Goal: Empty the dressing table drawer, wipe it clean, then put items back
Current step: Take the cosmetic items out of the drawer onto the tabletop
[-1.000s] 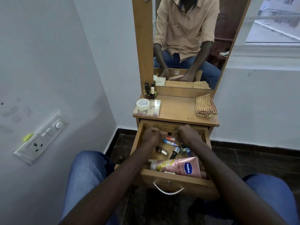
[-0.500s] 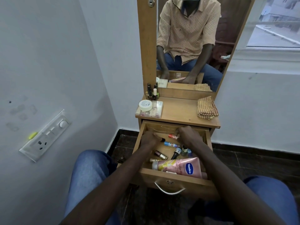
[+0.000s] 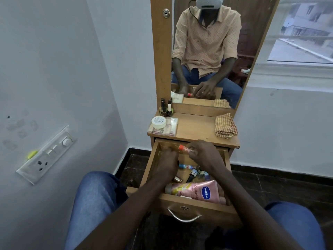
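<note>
The wooden drawer (image 3: 182,202) of the dressing table stands pulled open. Inside lie a pink lotion tube (image 3: 198,191) along the front, a small blue tube (image 3: 186,166), a dark dropper bottle (image 3: 192,174) and a small brown bottle (image 3: 177,179). My right hand (image 3: 201,153) is over the back of the drawer with its fingers closed on a small red-capped tube (image 3: 182,147). My left hand (image 3: 166,159) is low inside the drawer's left back part, fingers curled downward; what it touches is hidden.
On the tabletop (image 3: 196,127) sit a clear box with a white round jar (image 3: 158,121) on it, several nail polish bottles (image 3: 166,107) and a folded checked cloth (image 3: 225,125). A mirror (image 3: 207,51) rises behind. A switch panel (image 3: 46,154) is on the left wall.
My right hand has lifted the red-capped tube up from the drawer's back toward the tabletop edge. My left hand has shifted slightly deeper into the drawer.
</note>
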The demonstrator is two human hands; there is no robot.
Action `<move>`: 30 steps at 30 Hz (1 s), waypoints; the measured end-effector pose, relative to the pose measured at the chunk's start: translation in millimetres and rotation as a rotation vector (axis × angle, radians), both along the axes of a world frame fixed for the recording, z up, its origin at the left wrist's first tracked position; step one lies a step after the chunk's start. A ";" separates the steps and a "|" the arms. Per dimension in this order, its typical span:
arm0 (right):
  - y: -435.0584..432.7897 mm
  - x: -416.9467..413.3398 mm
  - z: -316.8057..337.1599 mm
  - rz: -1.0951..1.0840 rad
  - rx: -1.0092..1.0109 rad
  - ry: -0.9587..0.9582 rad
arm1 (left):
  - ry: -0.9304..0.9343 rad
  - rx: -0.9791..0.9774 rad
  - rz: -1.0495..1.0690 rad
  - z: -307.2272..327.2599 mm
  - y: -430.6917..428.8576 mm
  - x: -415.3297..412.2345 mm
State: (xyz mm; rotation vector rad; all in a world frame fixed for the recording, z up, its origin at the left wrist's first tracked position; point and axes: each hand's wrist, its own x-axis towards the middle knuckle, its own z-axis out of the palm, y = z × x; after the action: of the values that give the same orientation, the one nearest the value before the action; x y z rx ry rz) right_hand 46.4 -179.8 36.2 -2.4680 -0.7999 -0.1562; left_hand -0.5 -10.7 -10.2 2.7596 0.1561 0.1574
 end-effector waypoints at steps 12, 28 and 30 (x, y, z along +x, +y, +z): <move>9.9 76.5 19.5 -0.239 0.071 -0.145 | 0.054 0.133 -0.329 5.5 -8.0 6.1; 62.7 147.6 18.2 -0.267 0.100 -0.200 | -0.382 0.065 -0.304 67.8 12.1 33.6; 65.0 152.1 17.2 -0.269 0.128 -0.183 | -0.404 0.048 -0.274 74.9 15.2 43.5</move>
State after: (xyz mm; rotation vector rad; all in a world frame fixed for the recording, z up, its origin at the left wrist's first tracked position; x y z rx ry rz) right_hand 198.5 -114.8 53.3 -2.4525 -0.5081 -0.5208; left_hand 43.0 4.5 64.7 2.6942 -0.3324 0.6407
